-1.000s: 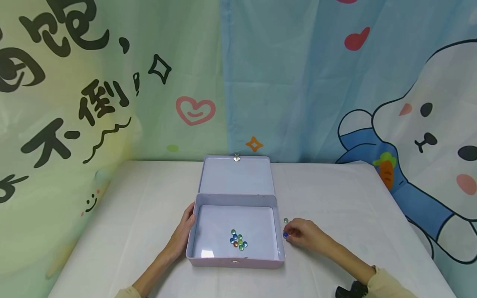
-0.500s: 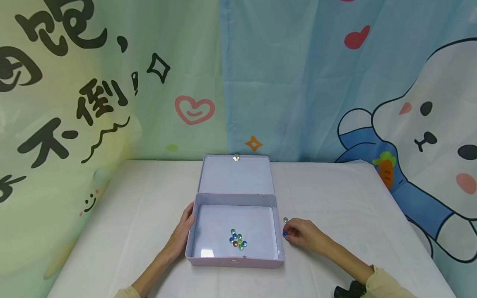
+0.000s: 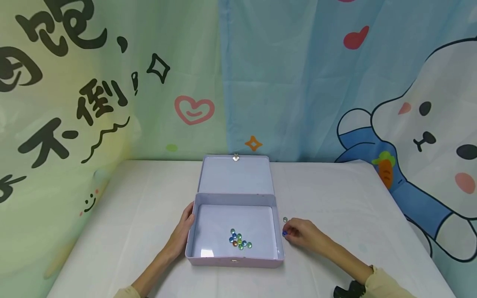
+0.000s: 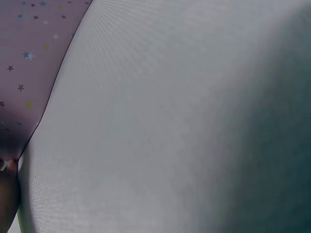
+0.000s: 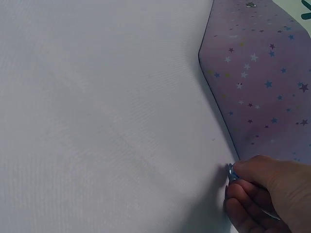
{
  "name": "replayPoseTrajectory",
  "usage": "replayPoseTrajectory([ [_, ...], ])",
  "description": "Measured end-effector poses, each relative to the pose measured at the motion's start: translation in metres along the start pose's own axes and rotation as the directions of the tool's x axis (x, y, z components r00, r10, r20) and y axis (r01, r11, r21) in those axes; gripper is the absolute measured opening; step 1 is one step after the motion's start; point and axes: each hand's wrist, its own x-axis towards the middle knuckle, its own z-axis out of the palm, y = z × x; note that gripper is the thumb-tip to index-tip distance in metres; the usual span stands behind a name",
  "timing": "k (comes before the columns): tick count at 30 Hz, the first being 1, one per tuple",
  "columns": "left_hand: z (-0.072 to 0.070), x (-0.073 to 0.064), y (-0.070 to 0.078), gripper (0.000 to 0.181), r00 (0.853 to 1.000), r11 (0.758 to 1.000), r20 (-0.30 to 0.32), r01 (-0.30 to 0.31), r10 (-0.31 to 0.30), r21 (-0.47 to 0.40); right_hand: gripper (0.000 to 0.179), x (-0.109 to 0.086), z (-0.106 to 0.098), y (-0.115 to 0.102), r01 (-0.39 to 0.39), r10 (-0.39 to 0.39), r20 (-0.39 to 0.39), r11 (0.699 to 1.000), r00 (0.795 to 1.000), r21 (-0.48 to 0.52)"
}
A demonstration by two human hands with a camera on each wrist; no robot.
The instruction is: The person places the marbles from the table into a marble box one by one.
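Note:
A pale lilac tin box (image 3: 275,231) lies on the table with its hinged lid (image 3: 235,176) thrown back. Inside it, several glass marbles (image 3: 239,242) in green, blue and amber sit in a loose cluster, with a green marble (image 3: 249,245) at its right edge. My left hand (image 3: 181,234) rests against the box's left wall, fingers extended along it. Just off the right wall, my right hand (image 3: 303,235) pinches a dark blue marble (image 3: 285,234) between thumb and fingertips. A greenish marble (image 3: 285,219) lies on the cloth just beyond those fingers.
A white cloth (image 3: 335,194) covers the table. Printed curtains (image 3: 272,82) hang behind and to the left. A black object (image 3: 350,289) sits by the right sleeve. The box's outer wall (image 5: 262,87) is pink with small stars.
A green marble has appeared from beside the box's front wall and now lies at the cluster's right edge. Both hands have stayed nearly in place.

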Motion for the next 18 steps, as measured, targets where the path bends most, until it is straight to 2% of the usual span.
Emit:
replayPoseTrajectory([
  [5,-0.001,0.000,0.000,0.050,1.000,1.000,0.002,-0.006,0.006,0.004,0.011,0.000,-0.008,-0.002,-0.049,0.048,-0.037,0.999,0.998,-0.019],
  [9,-0.001,0.000,0.000,0.051,1.000,1.000,0.000,-0.005,0.005,-0.004,0.012,0.001,-0.023,-0.007,-0.069,0.067,-0.058,0.997,0.996,-0.032],
  [18,0.000,0.000,-0.001,0.050,1.000,1.000,0.005,-0.004,0.004,-0.020,0.014,0.011,-0.054,-0.028,-0.058,0.053,-0.076,0.996,0.996,-0.061],
])
